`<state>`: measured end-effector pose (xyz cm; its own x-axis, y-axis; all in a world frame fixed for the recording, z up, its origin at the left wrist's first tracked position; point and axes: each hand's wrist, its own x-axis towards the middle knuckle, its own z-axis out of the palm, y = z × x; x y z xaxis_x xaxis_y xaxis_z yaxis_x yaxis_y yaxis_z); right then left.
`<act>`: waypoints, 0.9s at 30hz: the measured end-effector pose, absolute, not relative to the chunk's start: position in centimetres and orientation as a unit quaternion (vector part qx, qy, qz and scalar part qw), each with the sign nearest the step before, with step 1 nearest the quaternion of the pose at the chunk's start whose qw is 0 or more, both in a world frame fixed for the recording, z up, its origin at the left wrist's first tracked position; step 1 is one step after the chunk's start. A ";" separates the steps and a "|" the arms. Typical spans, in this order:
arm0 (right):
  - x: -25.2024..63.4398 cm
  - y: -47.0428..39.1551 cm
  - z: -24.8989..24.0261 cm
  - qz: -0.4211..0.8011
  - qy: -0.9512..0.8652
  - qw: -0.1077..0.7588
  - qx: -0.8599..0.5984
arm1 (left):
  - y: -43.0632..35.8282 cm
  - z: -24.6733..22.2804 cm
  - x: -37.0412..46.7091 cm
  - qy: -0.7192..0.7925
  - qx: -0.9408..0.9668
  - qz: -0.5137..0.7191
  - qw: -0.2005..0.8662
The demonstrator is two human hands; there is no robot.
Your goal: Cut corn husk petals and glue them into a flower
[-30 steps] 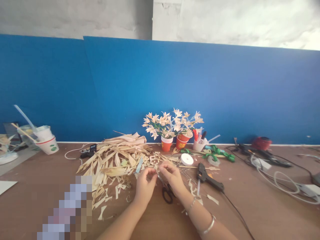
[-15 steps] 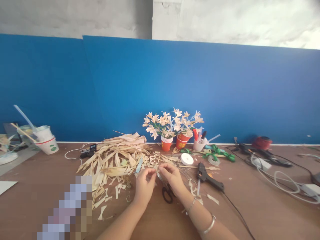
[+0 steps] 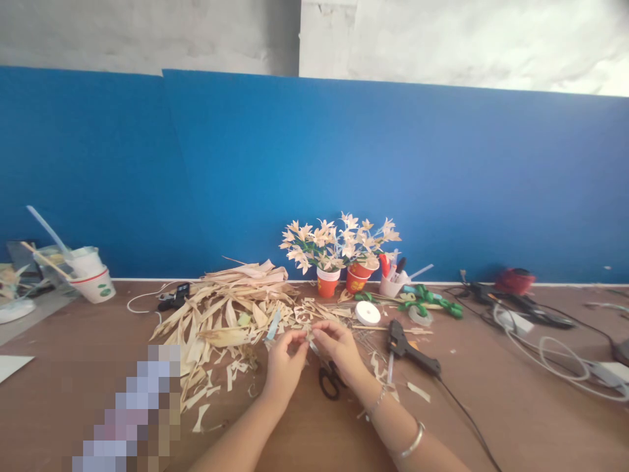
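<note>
My left hand (image 3: 286,362) and my right hand (image 3: 338,349) meet fingertip to fingertip over the middle of the table. Both are closed in a pinch around a small pale piece (image 3: 309,333) that looks like dried husk; the fingers cover most of it. Below my right hand lies a pair of scissors (image 3: 329,383) with black handles, its blades partly hidden. To the left spreads a pile of dried corn husks (image 3: 226,305) with cut scraps around it. A black glue gun (image 3: 413,351) rests to the right of my right hand.
Red paper cups (image 3: 327,286) hold pale husk flowers (image 3: 344,239) at the back. Near them are a white spool (image 3: 367,313), a pen cup (image 3: 390,286) and green tape (image 3: 432,301). Cables (image 3: 540,357) lie at right; a white cup (image 3: 94,285) stands at left.
My fingertips have shifted very slightly around the small pale piece. Everything else stays where it was.
</note>
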<state>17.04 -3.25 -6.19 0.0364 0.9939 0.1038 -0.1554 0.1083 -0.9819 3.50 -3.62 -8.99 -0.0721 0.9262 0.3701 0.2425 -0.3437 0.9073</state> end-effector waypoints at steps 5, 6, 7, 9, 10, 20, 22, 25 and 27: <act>17.0 -3.2 -6.2 0.502 -0.480 0.571 -0.438 | -3.6 -8.8 3.4 0.484 0.613 0.541 0.312; 17.0 -3.2 -6.2 0.504 -0.478 0.571 -0.438 | -3.6 -8.8 3.4 0.482 0.616 0.540 0.310; 17.0 -3.2 -6.2 0.506 -0.477 0.570 -0.437 | -3.6 -8.9 3.4 0.480 0.618 0.541 0.308; 17.0 -3.2 -6.3 0.513 -0.474 0.569 -0.434 | -3.6 -8.9 3.4 0.478 0.621 0.540 0.307; 17.0 -3.2 -6.3 0.518 -0.471 0.568 -0.432 | -3.6 -8.9 3.4 0.478 0.621 0.540 0.307; 16.9 -3.4 -5.9 0.535 -0.454 0.569 -0.429 | -3.6 -8.6 3.5 0.485 0.613 0.534 0.321; 17.0 -3.4 -5.9 0.542 -0.451 0.568 -0.425 | -3.6 -8.5 3.5 0.486 0.609 0.534 0.328; 17.0 -3.4 -6.0 0.545 -0.448 0.569 -0.423 | -3.6 -8.4 3.5 0.485 0.603 0.535 0.339; 17.0 -3.3 -6.1 0.547 -0.445 0.569 -0.423 | -3.6 -8.4 3.5 0.483 0.600 0.537 0.344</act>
